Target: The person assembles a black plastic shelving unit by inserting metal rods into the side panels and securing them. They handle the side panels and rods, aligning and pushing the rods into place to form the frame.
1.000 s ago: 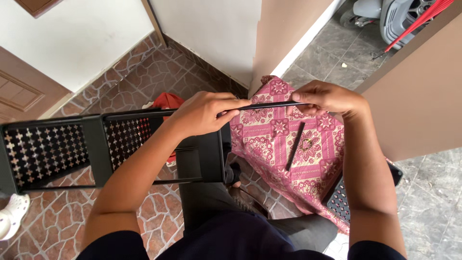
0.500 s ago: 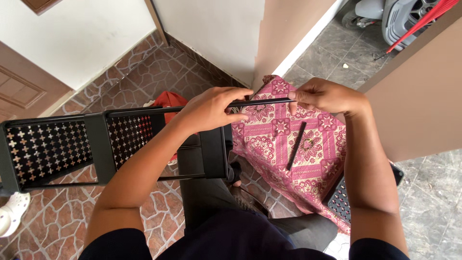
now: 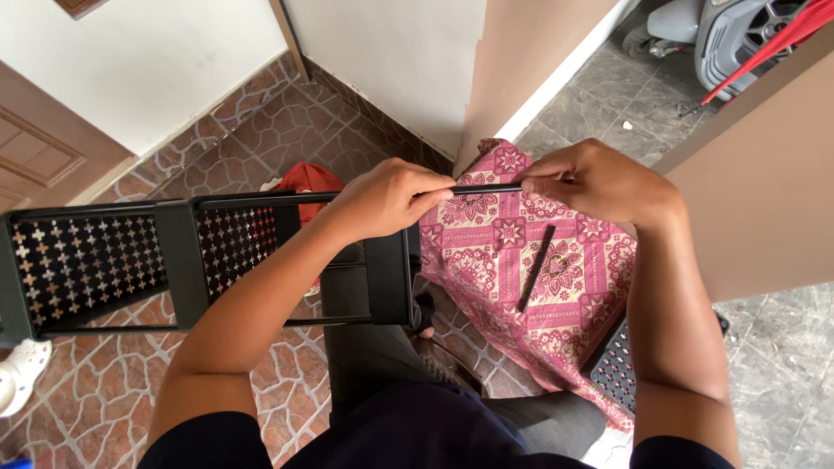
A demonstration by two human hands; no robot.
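Midway, both the left hand (image 3: pixel 391 201) and right hand (image 3: pixel 599 181) grip a rod (image 3: pixel 486 188) at the rack (image 3: pixel 182 260); another rod (image 3: pixel 537 267) lies unused.

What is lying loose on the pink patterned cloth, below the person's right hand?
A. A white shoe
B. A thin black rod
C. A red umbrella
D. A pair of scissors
B: a thin black rod lies at a slant on the pink patterned cloth, just below the right hand.

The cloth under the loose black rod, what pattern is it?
Pink cloth with a floral tile pattern, head view.
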